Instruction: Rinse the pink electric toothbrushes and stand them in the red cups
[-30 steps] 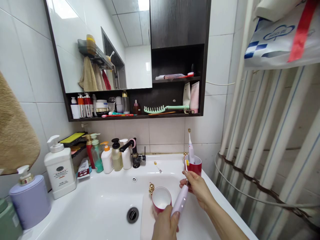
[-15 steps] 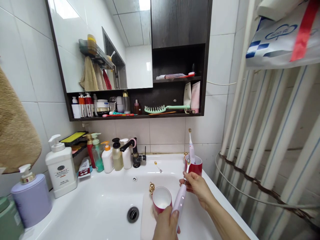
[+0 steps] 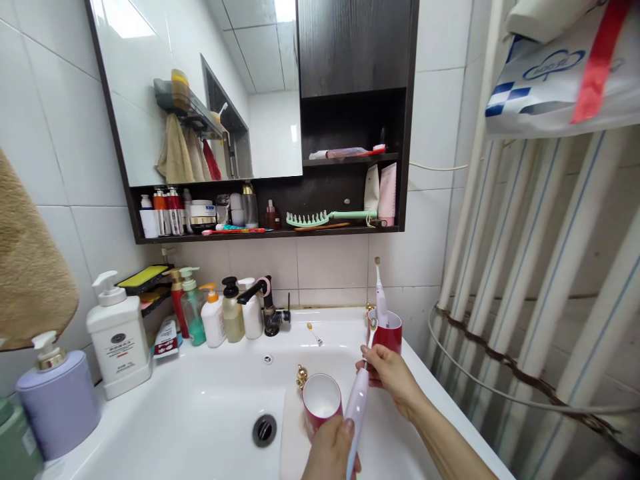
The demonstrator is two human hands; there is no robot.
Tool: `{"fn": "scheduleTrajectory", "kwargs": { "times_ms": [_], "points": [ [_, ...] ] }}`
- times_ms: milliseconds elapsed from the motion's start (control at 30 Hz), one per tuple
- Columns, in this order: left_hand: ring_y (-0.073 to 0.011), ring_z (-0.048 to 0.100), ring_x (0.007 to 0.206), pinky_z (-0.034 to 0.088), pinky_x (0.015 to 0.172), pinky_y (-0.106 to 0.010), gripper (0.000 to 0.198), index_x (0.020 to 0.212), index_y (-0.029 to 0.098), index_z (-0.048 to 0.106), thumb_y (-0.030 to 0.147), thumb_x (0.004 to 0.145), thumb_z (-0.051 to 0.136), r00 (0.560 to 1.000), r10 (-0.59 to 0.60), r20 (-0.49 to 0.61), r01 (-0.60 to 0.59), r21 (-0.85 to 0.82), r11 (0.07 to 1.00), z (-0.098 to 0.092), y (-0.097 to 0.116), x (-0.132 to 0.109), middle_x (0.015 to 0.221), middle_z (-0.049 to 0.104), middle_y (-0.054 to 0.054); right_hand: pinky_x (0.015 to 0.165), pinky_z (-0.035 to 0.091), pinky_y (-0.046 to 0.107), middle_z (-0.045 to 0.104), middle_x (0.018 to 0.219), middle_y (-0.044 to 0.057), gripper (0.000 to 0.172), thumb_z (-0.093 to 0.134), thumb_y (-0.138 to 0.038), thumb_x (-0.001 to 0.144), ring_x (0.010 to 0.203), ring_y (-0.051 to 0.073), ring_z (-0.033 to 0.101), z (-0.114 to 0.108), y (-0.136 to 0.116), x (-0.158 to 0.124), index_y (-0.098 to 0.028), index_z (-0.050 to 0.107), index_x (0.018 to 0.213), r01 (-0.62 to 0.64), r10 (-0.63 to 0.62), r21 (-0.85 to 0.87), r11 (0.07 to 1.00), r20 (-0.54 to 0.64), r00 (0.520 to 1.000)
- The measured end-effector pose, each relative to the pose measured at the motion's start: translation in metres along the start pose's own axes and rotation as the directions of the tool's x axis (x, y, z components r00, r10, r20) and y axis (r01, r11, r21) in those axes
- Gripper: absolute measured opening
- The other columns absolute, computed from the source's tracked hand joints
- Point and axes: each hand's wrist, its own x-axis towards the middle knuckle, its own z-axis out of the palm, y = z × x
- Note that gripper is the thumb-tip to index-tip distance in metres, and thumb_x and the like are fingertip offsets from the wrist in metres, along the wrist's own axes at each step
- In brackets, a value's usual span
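My left hand (image 3: 333,447) is wrapped round the pale pink handle of an electric toothbrush (image 3: 357,400), held tilted over the basin. With thumb and fingers pinched, my right hand (image 3: 387,367) grips the white brush head (image 3: 372,331) above that handle; whether the two parts fully join is hard to see. Just left of the handle stands a red cup (image 3: 323,400) with a white inside, partly hidden by my left hand. Behind my right hand, a second red cup (image 3: 394,328) holds another electric toothbrush (image 3: 381,303). A loose brush head (image 3: 315,333) lies on the sink's back ledge.
The white sink (image 3: 215,400) has a dark drain (image 3: 265,431) and a black faucet (image 3: 269,307). Several pump bottles (image 3: 233,313) line its left and back. A mirror cabinet (image 3: 350,47) hangs above, and white radiator pipes (image 3: 530,267) stand at the right.
The whole view has shifted slightly. Both hands keep their grip on the toothbrush, with almost no movement relative to the sink.
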Motion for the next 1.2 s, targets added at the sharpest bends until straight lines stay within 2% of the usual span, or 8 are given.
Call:
{"fn": "scheduleTrajectory", "kwargs": {
  "times_ms": [167, 500, 767, 1000, 1200],
  "points": [
    [-0.0045, 0.033, 0.029, 0.02, 0.032, -0.018, 0.055, 0.065, 0.015, 0.038, 0.067, 0.05, 0.029, 0.997, 0.012, 0.08, -0.002, -0.122, 0.992, 0.0, 0.004, -0.001, 0.04, 0.041, 0.004, 0.045, 0.038, 0.021, 0.055, 0.048, -0.002, 0.026, 0.047, -0.04, 0.058, 0.042, 0.008, 0.049, 0.004, -0.005, -0.005, -0.017, 0.036, 0.052, -0.024, 0.023, 0.021, 0.999, 0.054, 0.998],
    [-0.0043, 0.035, 0.028, 0.02, 0.029, -0.017, 0.056, 0.065, 0.013, 0.038, 0.067, 0.05, 0.029, 0.992, 0.019, 0.126, 0.007, -0.205, 0.979, -0.003, 0.002, 0.003, 0.039, 0.041, 0.004, 0.046, 0.039, 0.022, 0.056, 0.048, -0.001, 0.022, 0.044, -0.038, 0.062, 0.044, 0.009, 0.05, 0.014, -0.009, -0.014, -0.017, 0.039, 0.056, -0.037, 0.034, 0.043, 0.998, 0.058, 0.998],
    [-0.0036, 0.034, 0.028, 0.021, 0.029, -0.017, 0.054, 0.066, 0.014, 0.038, 0.065, 0.052, 0.031, 0.994, 0.011, 0.112, 0.014, -0.216, 0.976, -0.003, 0.007, 0.0, 0.042, 0.041, 0.004, 0.044, 0.038, 0.021, 0.055, 0.051, 0.0, 0.024, 0.043, -0.039, 0.062, 0.043, 0.008, 0.048, 0.016, -0.008, -0.014, -0.016, 0.039, 0.055, -0.019, 0.018, 0.018, 1.0, 0.052, 0.999],
    [-0.0037, 0.034, 0.029, 0.021, 0.03, -0.017, 0.05, 0.065, 0.015, 0.036, 0.063, 0.053, 0.033, 0.999, 0.02, 0.037, -0.017, -0.104, 0.994, -0.005, 0.007, -0.001, 0.043, 0.042, 0.005, 0.042, 0.038, 0.022, 0.052, 0.048, -0.002, 0.026, 0.042, -0.042, 0.061, 0.042, 0.009, 0.048, 0.018, 0.001, -0.009, -0.017, 0.038, 0.053, 0.0, 0.0, 0.006, 1.0, 0.054, 0.999],
    [-0.0042, 0.034, 0.029, 0.02, 0.029, -0.018, 0.054, 0.066, 0.015, 0.036, 0.066, 0.052, 0.028, 0.987, 0.009, 0.161, 0.038, -0.286, 0.957, -0.004, 0.01, 0.0, 0.043, 0.041, 0.005, 0.047, 0.039, 0.023, 0.053, 0.052, -0.002, 0.025, 0.041, -0.042, 0.062, 0.049, 0.011, 0.053, 0.022, 0.0, -0.013, -0.018, 0.039, 0.057, -0.062, 0.048, 0.154, 0.986, 0.091, 0.995]
  ]
}}
